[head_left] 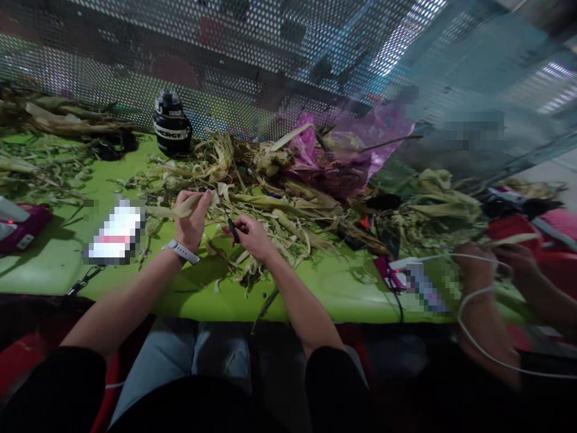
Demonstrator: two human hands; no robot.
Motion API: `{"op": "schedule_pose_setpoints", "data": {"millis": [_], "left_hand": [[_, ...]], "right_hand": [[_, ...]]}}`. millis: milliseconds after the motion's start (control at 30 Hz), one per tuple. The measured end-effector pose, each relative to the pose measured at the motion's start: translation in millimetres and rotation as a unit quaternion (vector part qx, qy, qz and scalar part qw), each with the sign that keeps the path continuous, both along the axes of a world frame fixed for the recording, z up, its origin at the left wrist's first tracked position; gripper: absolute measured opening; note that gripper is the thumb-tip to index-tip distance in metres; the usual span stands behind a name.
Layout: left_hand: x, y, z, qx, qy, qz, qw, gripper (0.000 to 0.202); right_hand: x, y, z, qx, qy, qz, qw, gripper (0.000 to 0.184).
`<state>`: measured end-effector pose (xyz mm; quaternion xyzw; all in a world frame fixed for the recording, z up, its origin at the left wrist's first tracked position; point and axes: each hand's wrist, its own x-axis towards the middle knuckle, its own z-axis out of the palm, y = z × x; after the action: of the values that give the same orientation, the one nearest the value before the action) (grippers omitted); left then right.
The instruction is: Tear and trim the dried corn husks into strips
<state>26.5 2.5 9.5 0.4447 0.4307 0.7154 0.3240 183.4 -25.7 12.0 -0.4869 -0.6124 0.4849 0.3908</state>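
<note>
A pale corn husk leaf (183, 207) is pinched in my left hand (192, 225), which is raised over the green table and wears a light wristband. Close by on the right, my right hand (253, 236) is closed around slim scissors (232, 230) with dark handles. Their narrow tip points up toward the left hand, and the fingers hide part of the handles. Cut and torn corn husks (288, 225) lie heaped behind and beside both hands. Some dry strips reach below my right wrist.
A dark bottle (172, 129) stands at the back, near a perforated metal screen (252, 78). A pink plastic bag (342, 162) sits among husks. A phone (115, 231) lies left on the green table (189, 300). At right, another person's hands (478, 264) work beside a white cable.
</note>
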Motion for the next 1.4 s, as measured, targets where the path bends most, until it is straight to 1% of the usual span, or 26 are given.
{"op": "schedule_pose_setpoints", "data": {"millis": [67,133,200,233,267,333,433,533,567,600,633,667,700,767,867,933,967,1033,1133,1200,1233,1267,1333,1400], "left_hand": [[1,-1,1.3,-0.014,-0.022,-0.019,0.999,0.033],[2,-2,3.0,-0.037,-0.049,-0.058,0.996,0.03],[1,-4,5.8,-0.084,-0.073,-0.125,0.986,0.026],[0,-4,7.7,-0.118,-0.082,-0.168,0.975,0.024],[-1,-5,9.6,-0.156,-0.086,-0.217,0.96,0.022],[-5,-5,13.4,-0.232,-0.083,-0.31,0.918,0.023],[-9,-7,16.9,-0.302,-0.057,-0.435,0.846,0.025],[-11,-9,17.1,-0.299,0.009,-0.55,0.779,0.018],[-11,-10,16.6,-0.29,0.03,-0.574,0.765,0.015],[-11,-11,15.9,-0.282,0.042,-0.585,0.759,0.014],[-11,-12,15.1,-0.275,0.048,-0.586,0.76,0.014],[-10,-12,14.3,-0.269,0.05,-0.579,0.768,0.014],[-9,-13,13.6,-0.262,0.052,-0.564,0.781,0.016],[-8,-13,12.5,-0.232,0.066,-0.526,0.816,0.02],[-8,-12,11.8,-0.167,0.127,-0.442,0.872,0.023],[-9,-11,11.4,-0.121,0.19,-0.382,0.896,0.021],[-9,-11,11.1,-0.096,0.224,-0.353,0.903,0.019],[-10,-10,10.1,-0.049,0.29,-0.309,0.904,0.019],[-11,-8,8.4,-0.003,0.381,-0.252,0.89,0.026],[-11,-6,7.3,0.022,0.42,-0.212,0.882,0.03],[-12,-5,6.8,0.034,0.423,-0.188,0.886,0.033],[-13,-3,6.2,0.043,0.412,-0.162,0.896,0.036],[-16,1,5.2,0.049,0.366,-0.104,0.923,0.042],[-19,5,5.5,0.046,0.338,-0.053,0.939,0.054]], "right_hand": [[4,4,0.7,0.007,0.002,-0.027,1.0,0.049],[11,10,1.6,0.016,-0.002,-0.06,0.998,0.048],[21,18,2.3,0.01,-0.002,-0.088,0.996,0.048],[25,22,2.5,0.001,0.004,-0.095,0.995,0.049],[29,24,2.7,-0.007,0.015,-0.098,0.995,0.05],[33,27,2.9,-0.018,0.043,-0.095,0.994,0.051],[31,25,2.8,-0.027,0.093,-0.086,0.992,0.053],[24,20,1.8,-0.041,0.141,-0.055,0.988,0.057],[22,18,1.4,-0.042,0.152,-0.038,0.987,0.058],[21,16,1.2,-0.041,0.162,-0.02,0.986,0.057],[20,15,1.3,-0.037,0.173,-0.01,0.984,0.056],[20,14,1.9,-0.032,0.186,-0.007,0.982,0.055],[20,13,3.0,-0.026,0.2,-0.013,0.979,0.054],[22,12,6.5,-0.02,0.226,-0.032,0.974,0.056],[24,9,12.8,-0.029,0.246,-0.048,0.968,0.063],[24,8,15.3,-0.037,0.254,-0.051,0.965,0.064],[24,8,15.8,-0.04,0.258,-0.052,0.964,0.062],[24,8,16.0,-0.047,0.276,-0.058,0.958,0.056],[27,8,16.6,-0.056,0.312,-0.083,0.945,0.046],[29,8,18.6,-0.046,0.314,-0.097,0.943,0.044],[31,8,20.2,-0.034,0.309,-0.101,0.945,0.044],[32,7,22.0,-0.018,0.303,-0.105,0.947,0.045],[33,6,25.8,0.019,0.292,-0.109,0.95,0.049],[34,5,28.8,0.051,0.273,-0.117,0.953,0.052]]}}
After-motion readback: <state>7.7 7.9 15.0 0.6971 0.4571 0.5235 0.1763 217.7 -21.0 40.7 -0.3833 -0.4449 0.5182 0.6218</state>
